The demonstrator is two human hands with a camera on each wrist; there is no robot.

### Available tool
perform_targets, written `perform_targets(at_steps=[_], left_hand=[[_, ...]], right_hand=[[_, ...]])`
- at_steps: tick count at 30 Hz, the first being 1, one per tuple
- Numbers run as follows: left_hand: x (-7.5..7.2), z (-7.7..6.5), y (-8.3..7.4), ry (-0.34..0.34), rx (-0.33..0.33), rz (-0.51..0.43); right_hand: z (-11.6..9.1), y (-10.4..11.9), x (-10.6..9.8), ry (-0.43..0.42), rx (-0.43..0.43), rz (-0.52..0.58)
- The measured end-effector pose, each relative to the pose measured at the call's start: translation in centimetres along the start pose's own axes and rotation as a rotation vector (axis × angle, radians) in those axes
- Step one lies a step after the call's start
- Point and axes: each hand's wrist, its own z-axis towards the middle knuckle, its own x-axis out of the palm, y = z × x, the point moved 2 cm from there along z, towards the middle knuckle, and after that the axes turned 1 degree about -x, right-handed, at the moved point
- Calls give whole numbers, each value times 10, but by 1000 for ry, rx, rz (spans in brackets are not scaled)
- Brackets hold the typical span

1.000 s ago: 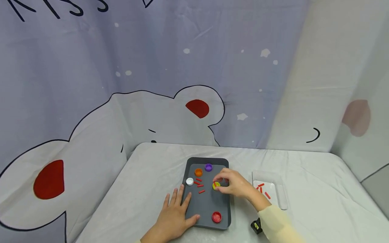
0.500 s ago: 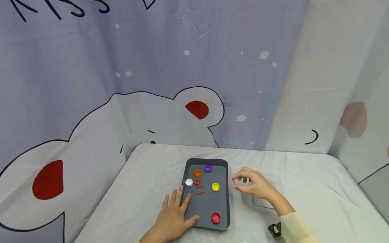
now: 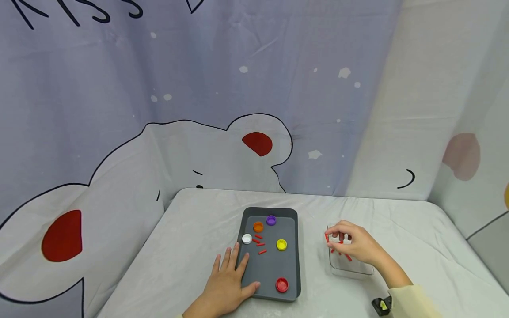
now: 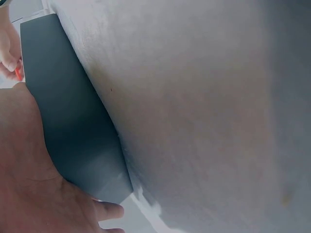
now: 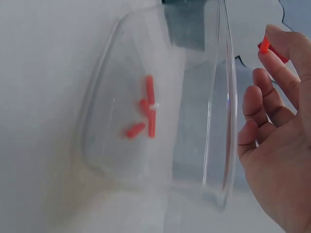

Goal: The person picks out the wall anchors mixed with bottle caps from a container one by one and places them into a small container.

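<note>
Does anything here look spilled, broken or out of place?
Nothing looks broken. A few short red sticks lie loose among the coloured caps on the grey tray, while others sit in the clear dish. The right hand pinches one stick over that dish; the left hand rests on the tray's edge.

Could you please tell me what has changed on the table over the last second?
The right hand lifted a short red stick from beside the yellow cap on the dark grey tray and carried it rightward over the clear plastic dish, pinching it throughout. The left hand stayed flat on the tray's edge; the caps kept their places.
</note>
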Motion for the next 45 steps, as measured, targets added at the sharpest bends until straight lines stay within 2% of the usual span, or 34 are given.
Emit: perform_targets(at_steps=[5, 19, 30, 39, 45], left_hand=[[0, 1, 1, -6, 2, -3], [-1, -1, -1, 7, -2, 2], [0, -1, 0, 5, -2, 2], [0, -1, 0, 5, -4, 12], [0, -1, 0, 2, -8, 12]], right_hand=[[-10, -6, -10, -34, 2, -22], [-39, -26, -36, -81, 118, -94], [-49, -40, -43, -90, 158, -88], [-48, -46, -41, -99, 129, -70], [-34, -36, -28, -66, 53, -51]])
